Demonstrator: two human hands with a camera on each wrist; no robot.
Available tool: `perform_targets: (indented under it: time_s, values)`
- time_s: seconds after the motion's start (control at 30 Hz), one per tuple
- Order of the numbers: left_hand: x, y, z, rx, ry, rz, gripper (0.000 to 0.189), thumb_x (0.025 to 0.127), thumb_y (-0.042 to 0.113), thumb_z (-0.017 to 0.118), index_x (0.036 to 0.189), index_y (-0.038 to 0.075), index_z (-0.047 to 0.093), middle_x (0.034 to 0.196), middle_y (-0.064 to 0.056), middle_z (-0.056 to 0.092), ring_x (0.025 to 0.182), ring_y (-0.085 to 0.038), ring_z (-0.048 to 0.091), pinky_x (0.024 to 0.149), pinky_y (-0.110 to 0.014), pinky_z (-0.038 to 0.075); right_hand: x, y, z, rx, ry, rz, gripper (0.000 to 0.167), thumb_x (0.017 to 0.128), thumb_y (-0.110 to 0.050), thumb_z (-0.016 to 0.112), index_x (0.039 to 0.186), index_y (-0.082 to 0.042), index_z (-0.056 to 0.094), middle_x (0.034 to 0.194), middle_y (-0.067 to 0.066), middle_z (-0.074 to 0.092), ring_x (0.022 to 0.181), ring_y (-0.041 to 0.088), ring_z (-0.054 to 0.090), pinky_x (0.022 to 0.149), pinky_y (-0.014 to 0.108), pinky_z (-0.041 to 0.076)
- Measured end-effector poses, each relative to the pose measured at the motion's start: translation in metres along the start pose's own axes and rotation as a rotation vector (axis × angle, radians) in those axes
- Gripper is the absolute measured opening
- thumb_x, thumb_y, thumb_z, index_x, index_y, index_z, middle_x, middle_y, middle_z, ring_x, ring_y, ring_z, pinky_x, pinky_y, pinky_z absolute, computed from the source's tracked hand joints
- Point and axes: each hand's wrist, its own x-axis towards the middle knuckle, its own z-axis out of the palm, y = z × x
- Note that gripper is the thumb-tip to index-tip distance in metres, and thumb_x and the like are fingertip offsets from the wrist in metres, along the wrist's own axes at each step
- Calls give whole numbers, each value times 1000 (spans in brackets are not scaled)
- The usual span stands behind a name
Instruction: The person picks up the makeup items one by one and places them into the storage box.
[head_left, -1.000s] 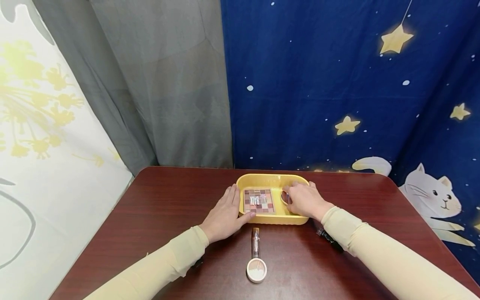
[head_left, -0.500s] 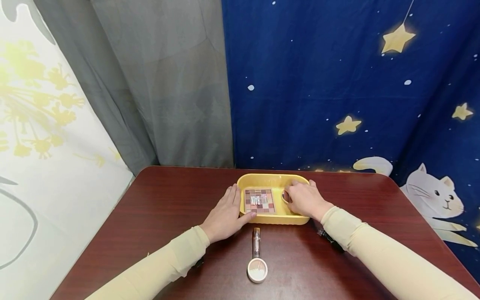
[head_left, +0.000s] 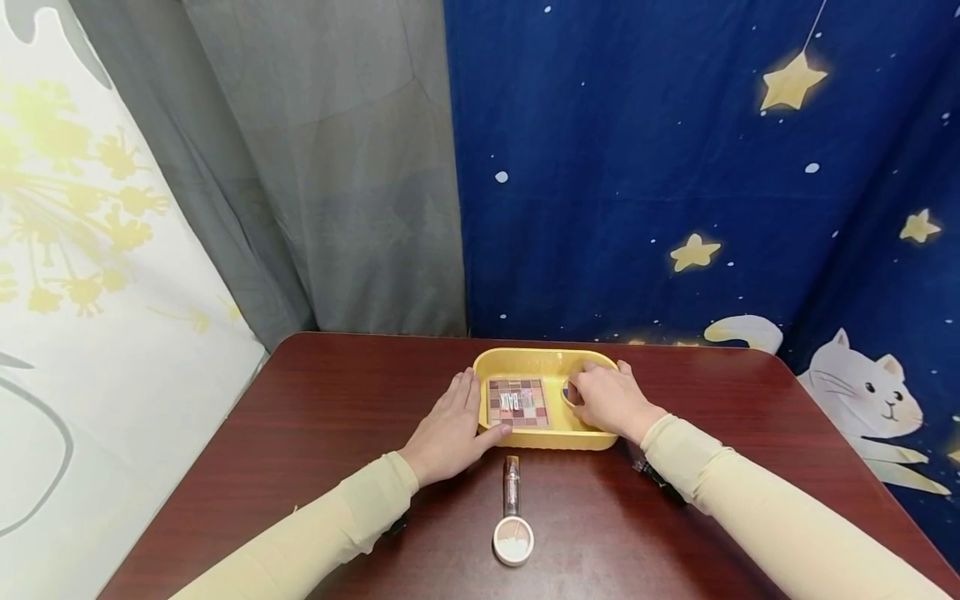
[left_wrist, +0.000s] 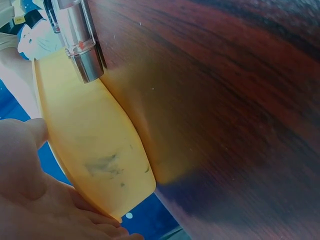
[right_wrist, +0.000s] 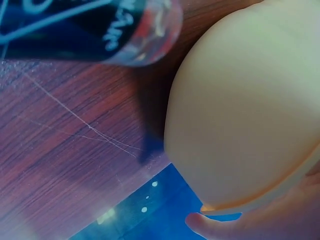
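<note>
A yellow tray (head_left: 551, 439) stands near the table's far edge. In it, at left, lies a flat eyeshadow palette (head_left: 517, 404) with a checkered cover. My left hand (head_left: 450, 429) rests against the tray's left end, fingers straight along the side, thumb on the front rim. The left wrist view shows that hand (left_wrist: 30, 185) at the rim. My right hand (head_left: 611, 400) reaches into the tray's right half, fingers curled on a small round thing (head_left: 567, 392) with a pale rim, mostly hidden. A finger of it lies outside the tray in the right wrist view.
On the dark red table (head_left: 337, 400), a slim cosmetic tube (head_left: 512, 487) lies in front of the tray, with a round pan-like compact (head_left: 513, 542) at its near end. A dark bottle (right_wrist: 65, 30) with white lettering lies by the right forearm. Curtains (head_left: 375, 208) hang behind.
Almost nothing differs. The right hand's fingers shift slightly over the round thing in the tray; the left hand, tray and palette stay put.
</note>
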Motion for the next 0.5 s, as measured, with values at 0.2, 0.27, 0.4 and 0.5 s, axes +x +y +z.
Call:
perform_targets:
  time_s: [0.2,0.27,0.4,0.5]
  values:
    - [1,-1,2,6,26,24,97,99,60,51,155,-11,17,162,-28,15,151,-37,14,120,-43,19,-1,1,0,-4,23,-4,23,79,-27,83,72,-26,61,85,-5,54,82,19,59,89,65,35]
    - [1,-1,2,8,27,25,97,99,60,51,155,-11,17,162,-28,15,151,-37,14,120,-43,18,-2,0,-1,-3,35,-10,21,79,-28,82,73,-26,62,87,-4,55,83,20,60,89,65,36]
    - [0,-2,2,6,23,18,97,98,60,51,155,-11,18,163,-27,14,151,-37,14,120,-44,19,-4,-2,-4,-13,77,-21,15,82,-27,77,74,-25,65,89,-2,59,86,23,63,91,69,35]
    - [0,-2,2,1,19,14,97,98,61,51,155,-10,18,163,-26,14,151,-37,14,120,-44,20,-5,-4,-6,-31,104,-20,10,82,-28,75,77,-23,68,88,-1,60,87,25,65,92,70,35]
